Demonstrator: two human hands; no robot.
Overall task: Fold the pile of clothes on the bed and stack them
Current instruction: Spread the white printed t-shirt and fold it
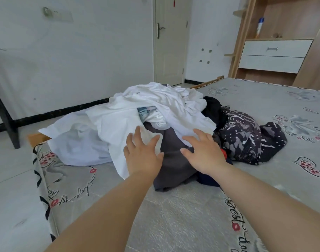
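The pile of clothes (155, 122) lay on the bed (182, 211) at 12 o'clock from both hands. The left hand (142, 157) and right hand (204, 153) were over it, fingers spread apart, holding nothing.

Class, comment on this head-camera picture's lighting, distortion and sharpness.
Head view: soft, even light, faint shadows under the clothes pile; wide-angle bending bows the door and shelf unit; left hand and right hand slightly soft.
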